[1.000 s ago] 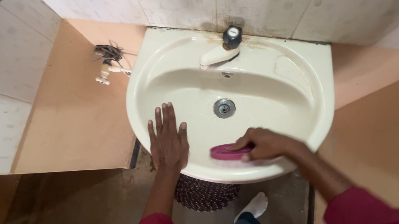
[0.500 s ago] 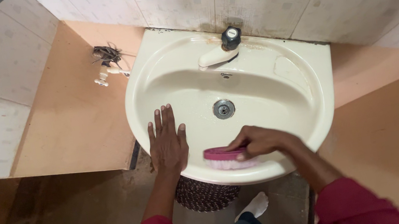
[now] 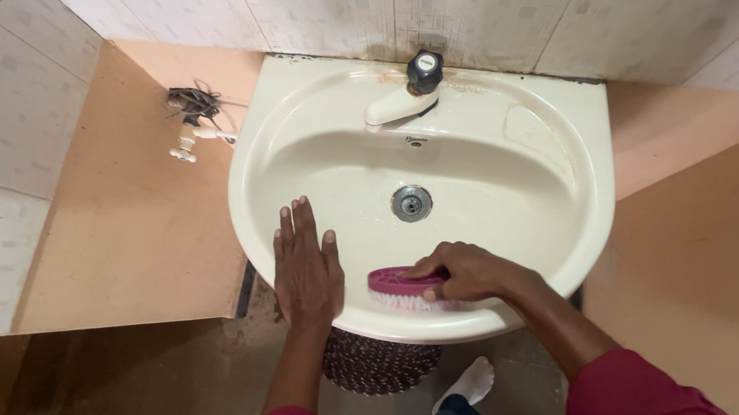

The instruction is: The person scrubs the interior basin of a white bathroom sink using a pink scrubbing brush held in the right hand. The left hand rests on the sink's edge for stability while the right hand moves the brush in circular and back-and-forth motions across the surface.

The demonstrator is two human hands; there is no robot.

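A cream wash basin (image 3: 533, 158) is fixed to a tiled wall, with a drain (image 3: 411, 202) in its middle and a tap (image 3: 401, 99) with a dark knob at the back. My right hand (image 3: 467, 271) grips a pink scrub brush (image 3: 399, 288) with white bristles, pressed on the basin's near inner wall. My left hand (image 3: 305, 270) lies flat, fingers together, on the basin's front left rim, just left of the brush.
A small wall tap (image 3: 193, 137) with tangled wire sticks out left of the basin. A dark woven basket (image 3: 379, 363) stands on the floor under the basin. My socked foot (image 3: 470, 384) shows below. Tan walls flank both sides.
My right hand has slid the brush leftward along the basin's near wall, closer to my left hand. The left hand has stayed in place on the rim.
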